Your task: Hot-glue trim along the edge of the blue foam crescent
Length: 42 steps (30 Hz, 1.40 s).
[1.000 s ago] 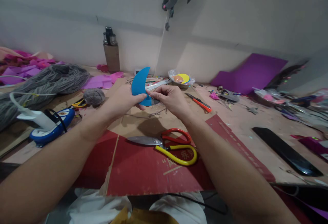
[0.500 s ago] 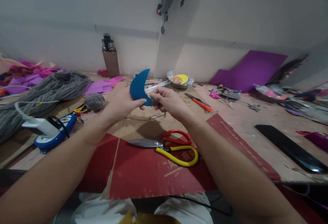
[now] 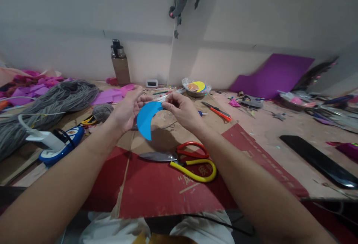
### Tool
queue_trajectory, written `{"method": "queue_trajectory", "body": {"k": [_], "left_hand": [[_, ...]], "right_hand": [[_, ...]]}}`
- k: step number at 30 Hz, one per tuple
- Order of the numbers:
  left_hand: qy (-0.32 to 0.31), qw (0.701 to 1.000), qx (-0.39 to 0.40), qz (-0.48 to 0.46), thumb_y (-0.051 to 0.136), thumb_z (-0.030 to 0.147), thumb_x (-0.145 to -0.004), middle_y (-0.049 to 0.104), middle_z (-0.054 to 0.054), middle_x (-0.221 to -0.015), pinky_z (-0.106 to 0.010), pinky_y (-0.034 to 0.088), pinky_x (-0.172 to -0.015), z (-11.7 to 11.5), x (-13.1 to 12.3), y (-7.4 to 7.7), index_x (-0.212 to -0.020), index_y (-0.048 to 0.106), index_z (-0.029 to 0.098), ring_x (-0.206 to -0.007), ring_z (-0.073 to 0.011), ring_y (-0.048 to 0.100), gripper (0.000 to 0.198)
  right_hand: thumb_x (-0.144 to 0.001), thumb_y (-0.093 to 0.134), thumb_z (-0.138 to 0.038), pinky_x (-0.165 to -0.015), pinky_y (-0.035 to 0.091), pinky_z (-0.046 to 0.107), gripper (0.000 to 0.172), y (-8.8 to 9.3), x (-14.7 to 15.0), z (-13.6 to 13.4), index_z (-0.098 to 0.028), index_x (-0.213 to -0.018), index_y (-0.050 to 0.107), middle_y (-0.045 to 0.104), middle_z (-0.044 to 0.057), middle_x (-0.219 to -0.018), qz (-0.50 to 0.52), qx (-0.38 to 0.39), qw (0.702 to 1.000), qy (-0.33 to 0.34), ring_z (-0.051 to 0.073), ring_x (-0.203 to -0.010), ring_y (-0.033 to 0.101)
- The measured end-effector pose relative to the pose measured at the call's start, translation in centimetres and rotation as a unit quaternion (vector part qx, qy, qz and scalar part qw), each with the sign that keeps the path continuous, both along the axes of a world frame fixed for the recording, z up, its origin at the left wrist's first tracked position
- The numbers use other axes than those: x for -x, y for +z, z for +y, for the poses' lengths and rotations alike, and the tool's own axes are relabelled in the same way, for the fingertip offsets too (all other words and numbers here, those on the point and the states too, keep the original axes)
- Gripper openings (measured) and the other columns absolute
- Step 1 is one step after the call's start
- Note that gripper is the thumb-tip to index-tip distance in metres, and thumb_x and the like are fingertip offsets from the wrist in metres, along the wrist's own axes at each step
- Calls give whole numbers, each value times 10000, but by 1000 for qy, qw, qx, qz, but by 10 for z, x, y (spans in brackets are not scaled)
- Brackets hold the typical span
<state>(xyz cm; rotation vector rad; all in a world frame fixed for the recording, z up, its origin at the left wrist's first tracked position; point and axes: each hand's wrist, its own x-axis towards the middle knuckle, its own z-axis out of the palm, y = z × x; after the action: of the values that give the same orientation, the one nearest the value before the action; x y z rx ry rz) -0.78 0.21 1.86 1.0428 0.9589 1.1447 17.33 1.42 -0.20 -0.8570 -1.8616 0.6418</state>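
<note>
A bright blue crescent point(image 3: 144, 122) hangs above the cardboard, one tip pinched between the thumb and fingers of my right hand point(image 3: 180, 110). The other tip points down. My left hand point(image 3: 129, 110) is just left of the crescent, palm turned up and fingers apart, holding nothing. Below the hands, scissors point(image 3: 192, 162) with one red and one yellow handle lie on the red part of the cardboard point(image 3: 151, 192), blades pointing left.
Grey yarn point(image 3: 67, 98) and a blue power strip point(image 3: 73, 136) are at left. A red cutter point(image 3: 219, 113), a bowl point(image 3: 195, 93) and a small white clock point(image 3: 151, 83) stand farther back. A black phone point(image 3: 316, 158) and purple sheet point(image 3: 274, 76) are at right.
The crescent has turned, and its lower tip now hangs down. My left hand has let go of it and opened to the left. My right hand still pinches it.
</note>
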Motion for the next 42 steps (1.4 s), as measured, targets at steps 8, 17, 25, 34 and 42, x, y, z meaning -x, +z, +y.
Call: {"method": "queue_trajectory", "body": {"k": [8, 17, 25, 34, 42], "left_hand": [[-94, 982, -54, 152, 793, 275, -573, 673, -51, -700, -231, 508, -566, -3, -1, -11, -835, 669, 141, -600, -122, 607, 319], [-20, 975, -79, 209, 748, 295, -578, 596, 4, -543, -195, 437, -459, -5, -3, -13, -740, 652, 153, -470, -98, 541, 236], [73, 938, -183, 286, 673, 392, -679, 600, 3, -563, -186, 395, -455, -12, -1, -8, -773, 656, 150, -500, -102, 535, 260], [45, 917, -209, 337, 632, 411, -702, 592, -2, -549, -203, 376, -455, -16, -5, -3, -720, 634, 148, -482, -107, 511, 263], [35, 929, -194, 313, 656, 390, -691, 585, 5, -540, -203, 383, -460, -15, -5, -5, -696, 625, 150, -475, -98, 510, 241]], "right_hand": [[-820, 593, -268, -611, 315, 251, 176, -2, 3, -8, -191, -694, 496, 488, -27, -663, -73, -77, 993, -47, 113, -629, 406], [-835, 607, -279, -690, 382, 277, 120, 1, 4, -15, -202, -753, 565, 547, 29, -840, -97, -158, 981, -51, 150, -779, 491], [-859, 545, -321, -592, 393, 251, 197, 4, 7, -18, -184, -999, 568, 534, 28, -871, 43, -31, 994, -99, 99, -628, 458], [-786, 591, -344, -524, 301, 234, 192, -1, 6, -11, -161, -731, 608, 501, -29, -626, 25, 79, 996, -40, 91, -572, 390], [-825, 539, -331, -543, 310, 239, 170, 1, 12, -14, -183, -740, 540, 453, -39, -630, 36, 66, 997, -29, 95, -567, 368]]}}
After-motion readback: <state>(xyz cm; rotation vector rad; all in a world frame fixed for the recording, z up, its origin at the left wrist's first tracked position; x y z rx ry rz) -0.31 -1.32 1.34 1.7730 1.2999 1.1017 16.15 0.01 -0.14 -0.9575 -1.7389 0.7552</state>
